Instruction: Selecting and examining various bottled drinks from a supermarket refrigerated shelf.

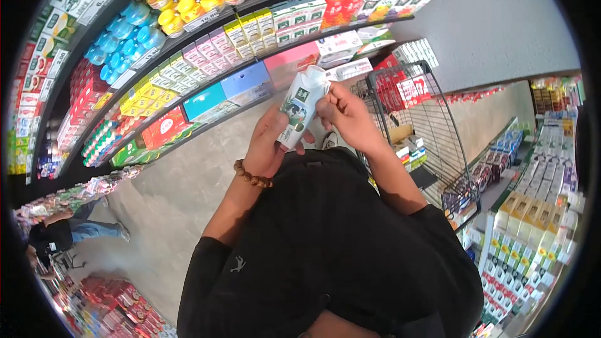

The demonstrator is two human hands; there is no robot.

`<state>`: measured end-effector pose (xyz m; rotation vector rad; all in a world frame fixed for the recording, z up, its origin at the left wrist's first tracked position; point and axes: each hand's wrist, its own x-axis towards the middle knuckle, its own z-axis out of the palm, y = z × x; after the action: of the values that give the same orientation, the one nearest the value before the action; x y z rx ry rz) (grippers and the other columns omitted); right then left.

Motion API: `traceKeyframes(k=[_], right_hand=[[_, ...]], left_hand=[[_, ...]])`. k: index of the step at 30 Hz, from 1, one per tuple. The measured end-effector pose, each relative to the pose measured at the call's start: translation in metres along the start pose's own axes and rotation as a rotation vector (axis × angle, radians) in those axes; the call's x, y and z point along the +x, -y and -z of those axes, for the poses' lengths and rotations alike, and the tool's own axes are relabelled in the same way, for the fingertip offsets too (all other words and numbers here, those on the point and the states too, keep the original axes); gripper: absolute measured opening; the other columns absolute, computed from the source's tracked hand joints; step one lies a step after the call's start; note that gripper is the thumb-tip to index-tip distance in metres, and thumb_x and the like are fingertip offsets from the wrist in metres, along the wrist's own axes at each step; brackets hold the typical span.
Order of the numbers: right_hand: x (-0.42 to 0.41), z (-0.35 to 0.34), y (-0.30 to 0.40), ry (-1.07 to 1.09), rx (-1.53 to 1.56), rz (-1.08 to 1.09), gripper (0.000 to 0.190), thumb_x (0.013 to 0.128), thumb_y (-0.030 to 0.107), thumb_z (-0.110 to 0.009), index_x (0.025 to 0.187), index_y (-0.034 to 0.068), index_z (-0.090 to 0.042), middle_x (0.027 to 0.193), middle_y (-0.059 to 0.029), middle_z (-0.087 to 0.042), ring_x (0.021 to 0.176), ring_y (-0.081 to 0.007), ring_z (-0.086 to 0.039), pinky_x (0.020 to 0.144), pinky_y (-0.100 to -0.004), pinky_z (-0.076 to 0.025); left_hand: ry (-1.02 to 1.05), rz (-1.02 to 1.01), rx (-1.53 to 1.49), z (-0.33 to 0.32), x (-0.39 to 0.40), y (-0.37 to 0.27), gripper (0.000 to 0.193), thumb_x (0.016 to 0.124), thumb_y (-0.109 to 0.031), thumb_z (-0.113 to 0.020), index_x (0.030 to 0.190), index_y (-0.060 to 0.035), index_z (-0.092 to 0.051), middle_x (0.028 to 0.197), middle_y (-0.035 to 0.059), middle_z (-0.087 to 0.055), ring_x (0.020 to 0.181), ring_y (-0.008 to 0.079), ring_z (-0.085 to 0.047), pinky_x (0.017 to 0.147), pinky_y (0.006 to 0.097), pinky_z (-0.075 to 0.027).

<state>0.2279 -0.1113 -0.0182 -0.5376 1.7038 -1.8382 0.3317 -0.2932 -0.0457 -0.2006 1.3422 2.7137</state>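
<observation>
A white drink carton (296, 112) with a dark green label and a printed picture is held tilted in front of my chest. My left hand (268, 138) grips its lower part, the thumb across the printed front and fingertips showing past the far side. A beaded bracelet (253, 174) circles that wrist. My right hand (347, 115) is at the carton's upper right edge, thumb and bent fingers touching it near the folded top. Whether those fingers pinch a flap there is hard to see.
Curved store shelves (206, 23) of bottles and cartons run along the far side. A wire shopping cart (418, 136) containing several packages stands right of my right arm. Another person (56, 232) is at the lower left. More stocked shelves (526, 234) line the right.
</observation>
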Motion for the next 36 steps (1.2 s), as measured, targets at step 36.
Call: traceKeyframes(k=[36], right_hand=[[0.044,0.026,0.02,0.23,0.166,0.101,0.043,0.105,0.014,-0.063,0.141,-0.006,-0.049,0.103,-0.0107,-0.067,0.073,-0.0136,-0.067,0.068,-0.03,-0.056]], left_hand=[[-0.163,-0.157,0.18,-0.046,0.028,-0.02,0.054,0.107,-0.042,-0.052,0.143,-0.0023,-0.046,0.116,0.0111,-0.065,0.092,0.0207,-0.068,0.073,0.0341,-0.057]])
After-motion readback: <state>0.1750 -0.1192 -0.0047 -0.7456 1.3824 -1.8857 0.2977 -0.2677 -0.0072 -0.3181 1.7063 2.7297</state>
